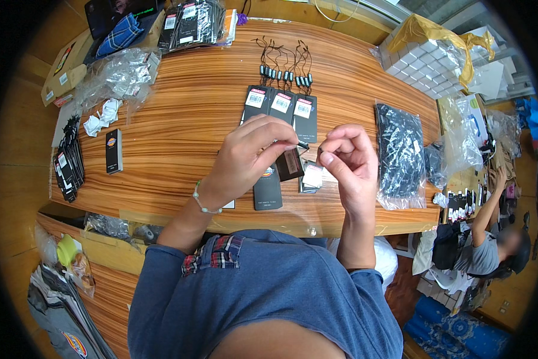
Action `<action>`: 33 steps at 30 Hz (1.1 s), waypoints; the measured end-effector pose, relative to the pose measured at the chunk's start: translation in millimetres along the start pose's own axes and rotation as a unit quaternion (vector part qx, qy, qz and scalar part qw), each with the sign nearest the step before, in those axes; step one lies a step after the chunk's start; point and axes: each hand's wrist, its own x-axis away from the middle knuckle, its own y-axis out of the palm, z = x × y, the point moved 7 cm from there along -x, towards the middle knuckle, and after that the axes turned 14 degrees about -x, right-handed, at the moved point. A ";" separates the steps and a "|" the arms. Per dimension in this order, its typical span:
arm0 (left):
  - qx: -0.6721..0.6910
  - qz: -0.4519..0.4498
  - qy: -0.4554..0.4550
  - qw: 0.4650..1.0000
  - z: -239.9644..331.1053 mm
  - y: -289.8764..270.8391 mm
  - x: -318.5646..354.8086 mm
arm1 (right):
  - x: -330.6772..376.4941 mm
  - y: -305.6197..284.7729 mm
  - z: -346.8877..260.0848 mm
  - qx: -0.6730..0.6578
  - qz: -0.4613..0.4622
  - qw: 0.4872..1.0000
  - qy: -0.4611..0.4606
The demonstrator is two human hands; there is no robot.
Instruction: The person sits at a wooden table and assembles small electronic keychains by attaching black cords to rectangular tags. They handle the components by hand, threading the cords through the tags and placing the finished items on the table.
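Observation:
My left hand [257, 143] pinches a black tag string [303, 145] by its small dark fastener, above a dark brown tag [290, 166]. Close by, my right hand [351, 161] has thumb and forefinger pressed together; a tiny dark bit shows at their tips, too small to name. Beneath my left hand lies a dark grey hang tag [268, 194] with a coloured logo. A small pile of white labels [312, 177] sits between my hands. Beyond them, grey hang tags [305, 124] with white and pink stickers lie overlapped, their black strings [286, 60] stretched away from me.
On the wood-grain table [191, 107], a bag of black items [399, 152] lies right. Left are a tag stack [114, 151], fanned tags [70, 161], and crumpled paper [102, 116]. White boxes [421, 60] stand far right. Another person [490, 251] works at the right.

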 end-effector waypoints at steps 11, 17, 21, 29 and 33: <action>0.102 -0.031 -0.006 0.994 5.3 -1.7 -2.6 | 0.1 4.9 6.8 -0.003 -0.050 0.997 0.061; 0.169 -0.103 -0.074 0.977 -8.7 7.8 -2.0 | 0.8 5.4 10.5 -0.002 -0.075 0.993 0.091; 0.239 -0.132 -0.120 0.955 -15.1 12.8 0.2 | 0.9 3.8 12.7 0.001 -0.083 0.992 0.093; 0.281 -0.110 -0.144 0.943 -17.7 16.5 3.0 | -1.6 -2.5 18.0 -0.068 -0.087 0.993 0.045; 0.287 -0.096 -0.129 0.944 -17.5 21.7 8.0 | 0.7 -3.5 24.8 -0.063 -0.073 0.994 0.052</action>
